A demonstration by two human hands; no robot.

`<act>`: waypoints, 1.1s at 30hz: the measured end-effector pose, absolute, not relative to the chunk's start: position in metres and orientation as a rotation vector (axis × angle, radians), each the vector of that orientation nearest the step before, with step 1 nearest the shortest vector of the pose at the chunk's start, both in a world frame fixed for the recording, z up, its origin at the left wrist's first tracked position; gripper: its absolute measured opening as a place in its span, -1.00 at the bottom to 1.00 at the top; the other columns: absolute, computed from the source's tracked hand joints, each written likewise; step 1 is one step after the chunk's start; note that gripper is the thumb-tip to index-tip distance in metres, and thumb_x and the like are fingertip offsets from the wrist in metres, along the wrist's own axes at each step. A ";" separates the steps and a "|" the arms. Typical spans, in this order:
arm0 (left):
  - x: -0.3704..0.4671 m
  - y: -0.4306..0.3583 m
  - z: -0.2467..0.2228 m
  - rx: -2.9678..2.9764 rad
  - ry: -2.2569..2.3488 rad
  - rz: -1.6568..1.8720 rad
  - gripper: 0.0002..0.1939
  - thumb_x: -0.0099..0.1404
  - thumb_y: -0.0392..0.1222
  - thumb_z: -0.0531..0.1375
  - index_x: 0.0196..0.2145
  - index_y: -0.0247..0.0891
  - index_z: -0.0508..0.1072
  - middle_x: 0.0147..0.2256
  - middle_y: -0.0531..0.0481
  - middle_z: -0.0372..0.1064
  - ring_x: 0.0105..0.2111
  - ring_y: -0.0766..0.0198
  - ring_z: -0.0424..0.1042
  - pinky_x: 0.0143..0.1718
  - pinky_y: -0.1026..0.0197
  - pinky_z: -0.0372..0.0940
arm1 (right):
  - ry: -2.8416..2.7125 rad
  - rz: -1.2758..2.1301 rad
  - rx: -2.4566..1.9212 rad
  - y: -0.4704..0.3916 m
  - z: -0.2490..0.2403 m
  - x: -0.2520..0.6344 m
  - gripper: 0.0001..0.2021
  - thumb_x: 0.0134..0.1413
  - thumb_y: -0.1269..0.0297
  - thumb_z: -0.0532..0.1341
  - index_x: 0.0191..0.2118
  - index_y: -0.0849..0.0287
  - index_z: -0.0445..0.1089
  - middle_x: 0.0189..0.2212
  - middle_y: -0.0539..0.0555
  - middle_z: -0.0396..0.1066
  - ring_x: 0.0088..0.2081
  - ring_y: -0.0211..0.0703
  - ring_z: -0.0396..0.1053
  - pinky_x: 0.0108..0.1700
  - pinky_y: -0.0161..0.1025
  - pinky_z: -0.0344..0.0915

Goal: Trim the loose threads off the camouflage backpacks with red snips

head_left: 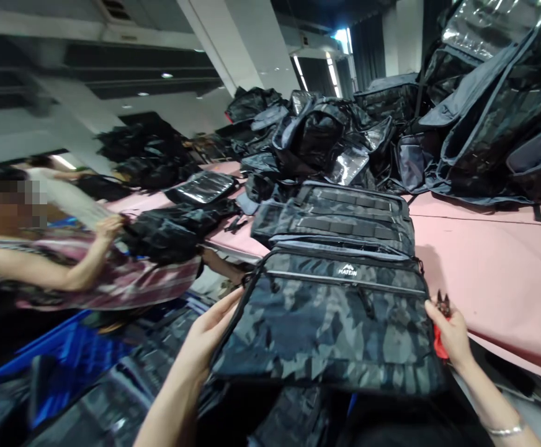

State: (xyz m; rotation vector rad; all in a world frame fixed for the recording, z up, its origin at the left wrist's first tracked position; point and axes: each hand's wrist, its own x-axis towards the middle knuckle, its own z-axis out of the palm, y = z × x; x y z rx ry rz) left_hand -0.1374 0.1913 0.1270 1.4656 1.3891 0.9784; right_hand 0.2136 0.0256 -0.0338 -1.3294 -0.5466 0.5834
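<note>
A camouflage backpack (330,329) in grey, blue and black lies in front of me, with a white MATEIN logo near its upper edge. Along its left edge my left hand (219,320) grips the side, the fingertips partly hidden behind it. At the right edge my right hand (451,335) pinches the fabric with thumb and fingers. The same hand also holds small red-handled nippers (442,338), their dark jaws pointing up. Beyond the logo, the bag's panel with webbing strips (354,205) rests on the pink table.
The pink table (494,267) runs along the front and right. Camouflage backpacks (317,136) are heaped at the back, with large open ones (498,124) at the right. A co-worker (66,267) handles a dark bag (168,233) at the left. Below is a blue crate (75,354).
</note>
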 end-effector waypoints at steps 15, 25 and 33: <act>-0.149 0.191 0.117 1.507 1.483 0.936 -0.16 -0.16 0.31 0.26 -0.07 -0.42 0.45 -0.18 -0.25 0.49 -0.20 -0.06 0.46 -0.20 0.06 0.36 | -0.509 0.723 -1.375 0.022 -0.035 0.219 -0.58 -0.22 -0.04 0.35 -0.33 0.23 0.42 -0.40 0.06 0.42 -0.30 -0.11 0.33 -0.21 -0.27 0.29; -0.080 0.150 0.128 2.358 1.436 0.863 -0.64 0.26 0.07 0.00 -0.16 -0.19 0.40 -0.19 -0.06 0.44 -0.19 0.16 0.41 -0.12 0.16 0.27 | -0.720 0.655 -1.314 0.011 -0.014 0.172 -0.73 0.01 0.07 0.23 -0.42 0.18 0.29 -0.52 -0.05 0.20 -0.47 -0.27 0.14 -0.43 -0.37 0.16; -0.010 0.122 0.100 2.940 1.460 -0.175 -0.72 0.31 -0.03 0.01 -0.30 -0.29 0.35 -0.36 -0.16 0.42 -0.30 0.03 0.45 -0.34 0.12 0.28 | -0.890 0.684 -1.342 0.003 -0.014 0.162 -0.77 0.13 0.11 0.14 -0.40 0.16 0.23 -0.57 -0.10 0.06 -0.53 -0.31 0.02 -0.48 -0.37 0.05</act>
